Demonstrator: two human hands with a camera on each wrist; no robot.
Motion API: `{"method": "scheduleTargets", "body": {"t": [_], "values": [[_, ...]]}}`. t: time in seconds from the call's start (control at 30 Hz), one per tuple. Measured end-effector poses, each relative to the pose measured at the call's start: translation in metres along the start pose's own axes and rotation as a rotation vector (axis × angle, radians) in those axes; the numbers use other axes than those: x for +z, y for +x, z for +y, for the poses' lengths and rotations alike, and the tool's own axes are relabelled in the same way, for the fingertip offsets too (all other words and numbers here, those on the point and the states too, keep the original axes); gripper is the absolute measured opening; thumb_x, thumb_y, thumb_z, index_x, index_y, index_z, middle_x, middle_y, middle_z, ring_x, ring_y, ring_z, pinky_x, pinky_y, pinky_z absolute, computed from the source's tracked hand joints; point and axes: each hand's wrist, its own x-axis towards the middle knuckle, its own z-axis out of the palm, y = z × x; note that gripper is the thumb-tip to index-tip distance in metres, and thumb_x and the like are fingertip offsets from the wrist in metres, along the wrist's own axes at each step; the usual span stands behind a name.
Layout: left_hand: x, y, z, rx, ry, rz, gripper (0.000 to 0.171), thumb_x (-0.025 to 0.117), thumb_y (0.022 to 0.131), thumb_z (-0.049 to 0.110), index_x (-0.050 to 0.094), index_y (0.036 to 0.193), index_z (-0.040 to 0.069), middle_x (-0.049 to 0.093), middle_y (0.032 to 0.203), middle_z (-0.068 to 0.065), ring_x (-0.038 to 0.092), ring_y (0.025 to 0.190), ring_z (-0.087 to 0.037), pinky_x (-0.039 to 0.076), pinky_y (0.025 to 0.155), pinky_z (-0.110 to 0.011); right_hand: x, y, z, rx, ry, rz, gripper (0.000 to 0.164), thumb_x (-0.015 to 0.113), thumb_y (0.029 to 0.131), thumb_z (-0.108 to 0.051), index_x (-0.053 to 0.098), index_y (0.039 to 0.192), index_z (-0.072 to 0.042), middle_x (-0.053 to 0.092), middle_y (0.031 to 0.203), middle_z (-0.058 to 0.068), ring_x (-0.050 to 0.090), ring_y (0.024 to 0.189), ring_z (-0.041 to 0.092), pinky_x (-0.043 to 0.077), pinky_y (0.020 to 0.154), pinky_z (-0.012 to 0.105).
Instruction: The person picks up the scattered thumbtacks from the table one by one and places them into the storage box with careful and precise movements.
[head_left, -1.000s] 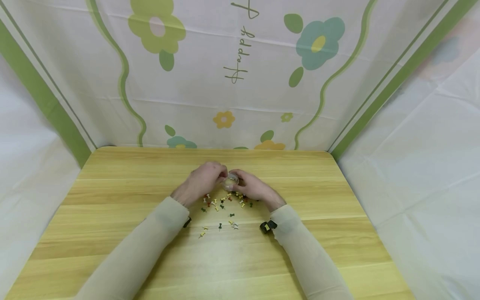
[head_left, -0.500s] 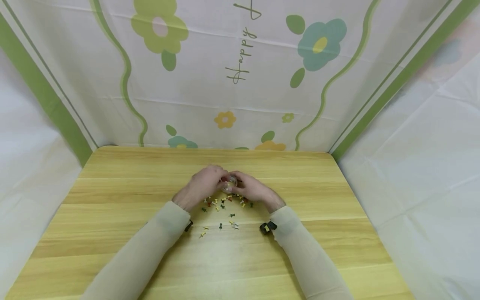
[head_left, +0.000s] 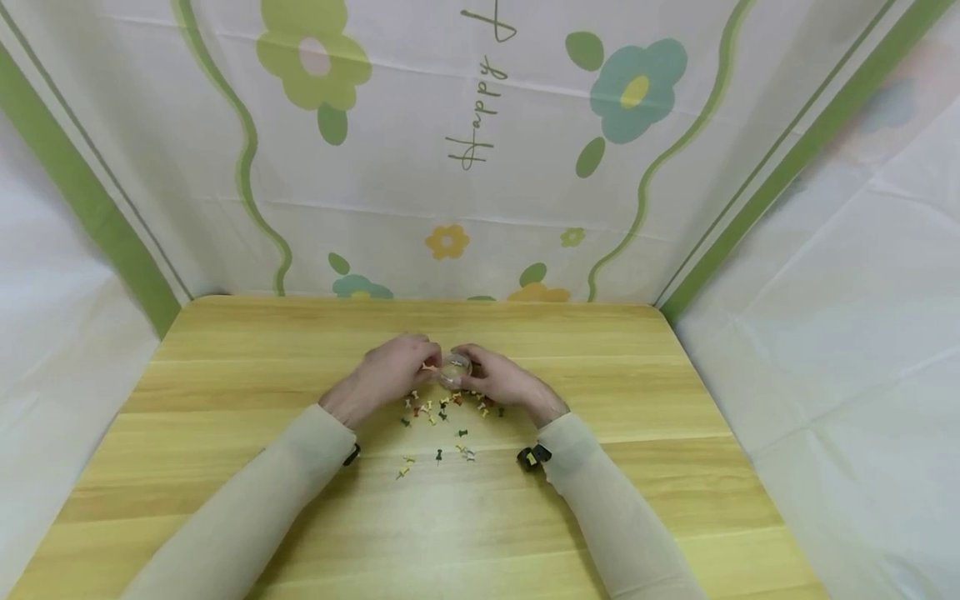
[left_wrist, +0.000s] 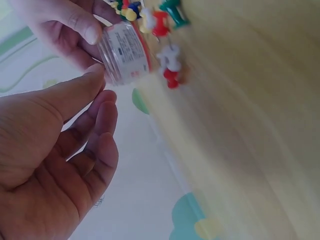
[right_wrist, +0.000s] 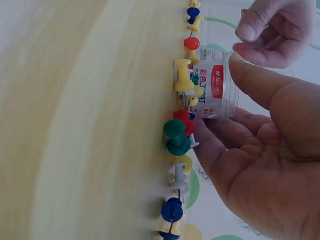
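A small clear plastic jar (head_left: 454, 372) with a printed label stands among the push pins, its threaded mouth upward. My right hand (head_left: 506, 379) holds it from the right side, thumb and fingers around the wall; the right wrist view shows the label of the jar (right_wrist: 212, 85) between them. Just left of the mouth is my left hand (head_left: 390, 373). In the left wrist view the left hand (left_wrist: 65, 150) has its thumb and index tips close together, other fingers loosely bent, with nothing visible between them. Push pins (right_wrist: 184, 75) in yellow, red, green, white and blue lie beside the jar.
More push pins (head_left: 439, 455) are scattered on the wooden table (head_left: 600, 517) nearer the front. A black wrist device (head_left: 534, 457) sits at the right cuff. A white flower-printed cloth (head_left: 390, 167) rises behind the table's far edge, and white sheets hang at both sides.
My left hand first comes in over the jar's mouth, then draws back left, apart from it. My right hand keeps its grip, with the jar shifted very slightly.
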Motion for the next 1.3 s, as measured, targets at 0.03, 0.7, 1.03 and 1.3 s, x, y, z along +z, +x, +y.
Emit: {"method": "scheduleTargets", "body": {"t": [0.03, 0.7, 1.03, 1.3], "values": [[0.000, -0.001, -0.002, 0.000, 0.011, -0.013, 0.017, 0.076, 0.094, 0.017, 0.073, 0.110, 0.010, 0.070, 0.103, -0.004, 0.063, 0.091, -0.017, 0.057, 0.081, -0.033, 0.001, 0.000, 0.000, 0.003, 0.004, 0.000, 0.060, 0.064, 0.103, -0.029, 0.042, 0.156, -0.010, 0.060, 0.140, 0.008, 0.060, 0.119, 0.020, 0.050, 0.102, 0.041], [0.002, -0.016, -0.015, 0.061, 0.136, -0.139, 0.010, 0.082, 0.087, 0.011, 0.074, 0.093, 0.015, 0.067, 0.090, 0.002, 0.063, 0.082, -0.014, 0.058, 0.076, -0.031, 0.001, 0.002, 0.000, 0.011, 0.040, -0.004, 0.061, 0.063, 0.103, -0.027, 0.040, 0.157, -0.010, 0.056, 0.145, 0.009, 0.056, 0.128, 0.021, 0.048, 0.105, 0.038], [0.006, -0.018, -0.018, 0.069, 0.107, -0.135, 0.009, 0.077, 0.091, 0.007, 0.073, 0.089, 0.015, 0.068, 0.090, 0.002, 0.062, 0.084, -0.015, 0.056, 0.077, -0.033, 0.001, 0.002, 0.001, 0.006, 0.034, -0.003, 0.060, 0.063, 0.103, -0.026, 0.041, 0.156, -0.009, 0.058, 0.143, 0.008, 0.056, 0.128, 0.020, 0.046, 0.108, 0.039], [0.006, -0.019, -0.020, 0.068, 0.086, -0.133, 0.006, 0.078, 0.091, 0.013, 0.073, 0.091, 0.015, 0.069, 0.090, 0.002, 0.062, 0.085, -0.014, 0.056, 0.078, -0.034, 0.000, 0.001, 0.000, 0.005, 0.035, -0.002, 0.059, 0.063, 0.104, -0.026, 0.042, 0.156, -0.010, 0.058, 0.141, 0.007, 0.058, 0.123, 0.018, 0.049, 0.103, 0.038]]}}
